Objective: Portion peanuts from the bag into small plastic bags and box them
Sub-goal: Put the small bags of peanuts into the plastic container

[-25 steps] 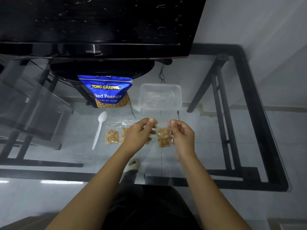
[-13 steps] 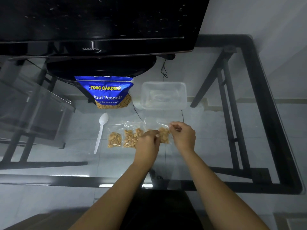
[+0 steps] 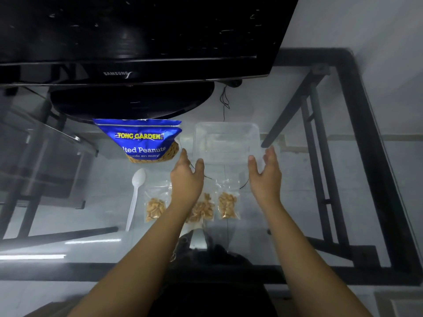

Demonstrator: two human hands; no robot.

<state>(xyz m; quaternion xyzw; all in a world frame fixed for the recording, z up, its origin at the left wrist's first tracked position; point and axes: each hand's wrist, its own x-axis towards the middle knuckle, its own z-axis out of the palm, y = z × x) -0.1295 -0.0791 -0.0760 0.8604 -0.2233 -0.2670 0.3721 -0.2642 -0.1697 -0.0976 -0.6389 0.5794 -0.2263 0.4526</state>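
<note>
A blue bag of salted peanuts (image 3: 143,140) stands on the glass table under the TV. To its right sits a clear plastic box (image 3: 226,141). Three small clear bags with peanuts lie in a row in front: the left bag (image 3: 154,205), the middle bag (image 3: 203,209) partly hidden by my left forearm, and the right bag (image 3: 227,203). My left hand (image 3: 186,177) and my right hand (image 3: 265,177) are both held out with fingers straight, one near each front corner of the box, holding nothing.
A white plastic spoon (image 3: 135,195) lies left of the small bags. A black Samsung TV (image 3: 137,42) on its round stand overhangs the back of the table. The table's black frame (image 3: 370,156) runs along the right and front edges.
Both hands let go of the third small bag, which now lies at the right end of the row, and have moved forward toward the clear box with fingers spread.
</note>
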